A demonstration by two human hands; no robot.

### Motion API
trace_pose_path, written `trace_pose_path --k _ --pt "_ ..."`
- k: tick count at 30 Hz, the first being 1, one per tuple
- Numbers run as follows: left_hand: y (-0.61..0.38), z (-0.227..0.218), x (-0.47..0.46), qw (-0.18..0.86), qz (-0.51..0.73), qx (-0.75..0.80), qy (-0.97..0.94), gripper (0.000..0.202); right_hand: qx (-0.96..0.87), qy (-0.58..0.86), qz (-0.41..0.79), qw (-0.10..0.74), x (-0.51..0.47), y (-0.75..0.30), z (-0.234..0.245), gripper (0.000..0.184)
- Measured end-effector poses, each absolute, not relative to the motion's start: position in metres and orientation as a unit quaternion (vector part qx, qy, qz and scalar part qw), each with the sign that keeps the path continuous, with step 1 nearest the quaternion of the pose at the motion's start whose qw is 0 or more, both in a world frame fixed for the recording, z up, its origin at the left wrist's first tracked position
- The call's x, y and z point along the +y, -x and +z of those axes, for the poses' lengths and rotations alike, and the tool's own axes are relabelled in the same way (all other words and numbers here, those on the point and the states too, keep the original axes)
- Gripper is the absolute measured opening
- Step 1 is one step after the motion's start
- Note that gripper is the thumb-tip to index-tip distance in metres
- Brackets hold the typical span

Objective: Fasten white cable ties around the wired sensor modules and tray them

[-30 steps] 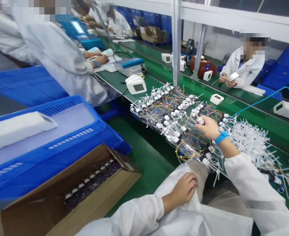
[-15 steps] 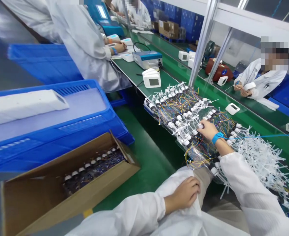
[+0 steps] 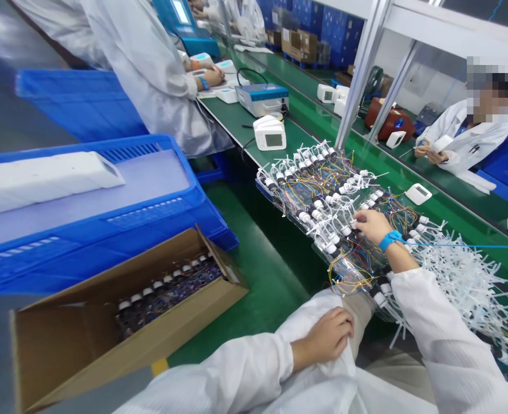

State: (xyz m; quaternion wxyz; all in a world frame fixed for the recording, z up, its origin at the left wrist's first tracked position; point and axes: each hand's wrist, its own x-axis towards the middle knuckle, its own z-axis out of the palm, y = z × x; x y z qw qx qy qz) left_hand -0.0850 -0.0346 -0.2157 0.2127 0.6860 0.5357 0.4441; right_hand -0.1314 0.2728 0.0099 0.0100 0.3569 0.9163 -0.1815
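Observation:
My right hand (image 3: pixel 373 225), with a blue wrist strap (image 3: pixel 390 240), reaches over rows of small parts. Its thumb and fingers are closed on a white-capped cylinder (image 3: pixel 354 224) like a small pump or motor; the fingers partly hide it. Around it lie more black cylinders with white caps (image 3: pixel 332 248), short white tubes and thin coloured wires (image 3: pixel 349 282), laid in rows on clear plastic. My left hand (image 3: pixel 329 335) rests on my lap over the white coat, its fingers loosely curled together with nothing visible in them.
Beside my right forearm is a heap of white cable ties (image 3: pixel 465 282). A cardboard box (image 3: pixel 128 351) with similar parts stands left, below blue crates (image 3: pixel 150 230). White display devices (image 3: pixel 270 133) and a blue-topped instrument (image 3: pixel 262 100) stand farther along the bench. Co-workers (image 3: pixel 473 141) sit nearby.
The whole view has shifted slightly. My right hand stays at the same row, its fingers a little differently bent on the white-capped cylinder. My left hand has not moved from my lap.

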Motion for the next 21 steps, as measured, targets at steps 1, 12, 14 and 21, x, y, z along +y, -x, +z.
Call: trace_pose_path --k 1,12,14,21 --pt "0.085 -0.215 -0.035 0.213 0.443 0.537 -0.686 0.022 0.916 -0.355 -0.185 0.006 0.273 0.131 0.008 0.029" --pt "0.081 -0.217 -0.035 0.219 0.432 0.537 -0.691 0.024 0.915 -0.351 -0.2 -0.016 0.272 0.135 -0.006 0.031" --pt "0.081 -0.218 -0.035 0.223 0.429 0.538 -0.69 0.025 0.911 -0.36 -0.201 -0.023 0.271 0.132 -0.006 0.031" --pt "0.083 -0.215 -0.037 0.227 0.418 0.542 -0.693 0.025 0.901 -0.378 -0.21 -0.037 0.258 0.132 0.002 0.019"
